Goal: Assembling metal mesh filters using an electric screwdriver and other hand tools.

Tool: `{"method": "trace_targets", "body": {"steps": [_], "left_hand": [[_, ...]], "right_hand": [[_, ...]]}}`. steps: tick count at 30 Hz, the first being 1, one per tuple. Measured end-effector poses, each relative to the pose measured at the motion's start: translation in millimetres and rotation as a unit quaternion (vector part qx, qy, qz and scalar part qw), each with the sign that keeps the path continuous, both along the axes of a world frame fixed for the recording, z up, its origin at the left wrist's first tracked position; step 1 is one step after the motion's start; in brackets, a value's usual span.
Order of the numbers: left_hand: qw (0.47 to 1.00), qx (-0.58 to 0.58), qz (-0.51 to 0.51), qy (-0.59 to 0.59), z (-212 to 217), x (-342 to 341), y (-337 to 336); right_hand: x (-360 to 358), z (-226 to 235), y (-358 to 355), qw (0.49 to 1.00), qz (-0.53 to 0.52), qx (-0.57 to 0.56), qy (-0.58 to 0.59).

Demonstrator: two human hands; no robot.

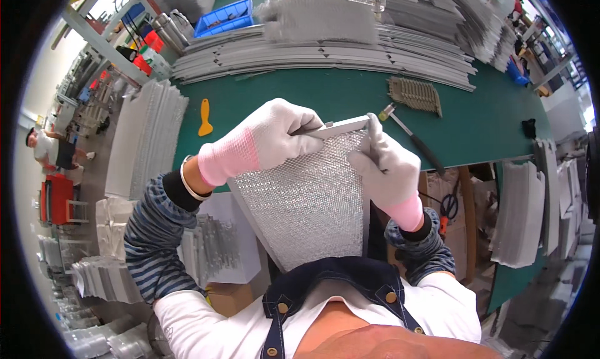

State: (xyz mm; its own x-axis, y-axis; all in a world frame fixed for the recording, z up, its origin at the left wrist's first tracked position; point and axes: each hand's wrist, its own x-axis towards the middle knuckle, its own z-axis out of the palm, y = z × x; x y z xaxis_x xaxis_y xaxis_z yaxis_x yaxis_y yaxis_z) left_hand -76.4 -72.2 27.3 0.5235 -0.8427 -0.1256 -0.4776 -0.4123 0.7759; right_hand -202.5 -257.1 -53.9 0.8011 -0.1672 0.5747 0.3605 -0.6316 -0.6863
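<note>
Both gloved hands are clamped on 1 mesh filter panel (pixel 306 202), held up off the bench against the person's chest. Left hand (pixel 265 140) is curled tight over the top edge, fingers (pixel 300 129) wrapped around the pale metal frame strip (pixel 340 127) that caps the mesh. Right hand (pixel 387 165) pinches the far end of that same strip, fingers closed right at the corner where the strip meets the side of the mesh.

Progress-wise, my guess: the top strip looks seated along the edge between the 2 hands, and the corner under the right fingers seems to be the bit being pressed home. The side edge running down from the left fingers looks like bare mesh, so I'd say framing is only partly done. The bottom edge is hidden behind the apron, can't tell there.

Just past the right fingers a small hammer (pixel 409 137) lies on the green bench (pixel 312 96), nobody touching it. Beyond the left fingers there's a yellow scraper (pixel 205 118). Further out, a small ribbed grille piece (pixel 415 95), then big stacks of grey frame strips (pixel 325 52) along the back.
</note>
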Motion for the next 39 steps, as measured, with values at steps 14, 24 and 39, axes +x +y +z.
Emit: {"method": "trace_targets", "body": {"steps": [14, 24, 39], "left_hand": [[0.999, 0.023, -0.029, 0.007, -18.2, 2.4, -2.6], [0.987, 0.118, -0.100, -0.044, -29.1, 1.0, 17.4], [0.928, -0.066, 0.206, 0.304, -211.4, -141.7, 121.2]], "right_hand": [[13.4, -9.0, -2.3, 0.970, -0.010, 0.228, 0.084], [31.9, -35.4, 17.2, 0.958, 0.095, 0.267, 0.045], [62.9, -150.7, -100.8, 0.708, 0.149, 0.690, 0.014]]}}
